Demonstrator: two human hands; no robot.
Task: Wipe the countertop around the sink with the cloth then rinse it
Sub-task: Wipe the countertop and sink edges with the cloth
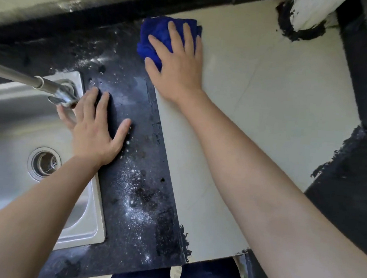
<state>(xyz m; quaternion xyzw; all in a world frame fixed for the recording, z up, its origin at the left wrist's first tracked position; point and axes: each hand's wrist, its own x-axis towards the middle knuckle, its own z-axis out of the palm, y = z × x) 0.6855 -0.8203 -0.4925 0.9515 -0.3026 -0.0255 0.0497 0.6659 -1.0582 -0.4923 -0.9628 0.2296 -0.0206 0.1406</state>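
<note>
A bunched blue cloth (155,36) lies at the back of the counter, where the dark speckled countertop (144,190) meets a pale cream section (268,97). My right hand (179,62) presses flat on the cloth, fingers spread over it. My left hand (94,132) rests palm down, fingers apart, across the right rim of the steel sink (85,219) and the dark counter, holding nothing. White specks and smears dot the dark surface.
A metal tap (57,91) reaches over the sink, just above my left fingers. The drain (45,162) sits in the basin. A dark backsplash runs along the back; a white pipe (310,13) rises at the back right. The counter's front edge is near my legs.
</note>
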